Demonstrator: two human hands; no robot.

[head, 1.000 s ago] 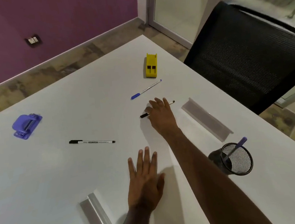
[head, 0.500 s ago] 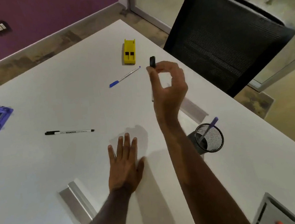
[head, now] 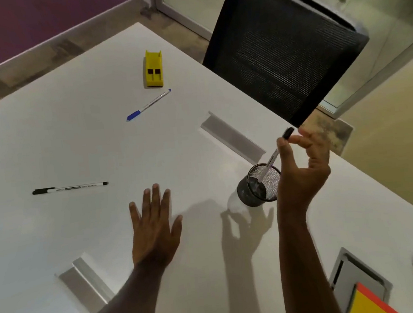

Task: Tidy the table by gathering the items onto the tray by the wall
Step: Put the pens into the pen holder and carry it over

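Head cam: right hand (head: pixel 301 173) pinches black-capped white pen (head: pixel 272 155) over black mesh cup (head: pixel 258 189), left hand (head: pixel 155 225) flat and relaxed, black marker pen (head: pixel 69 188), blue pen (head: pixel 148 105), yellow plastic block (head: pixel 153 70) left mid-frame.

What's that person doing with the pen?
The person is tidying a white table. Their right hand pinches a black-capped pen by its top, its lower end dipping into a black mesh cup. Their left hand rests flat on the table. Another black pen, a blue pen and a yellow block lie loose on the table.
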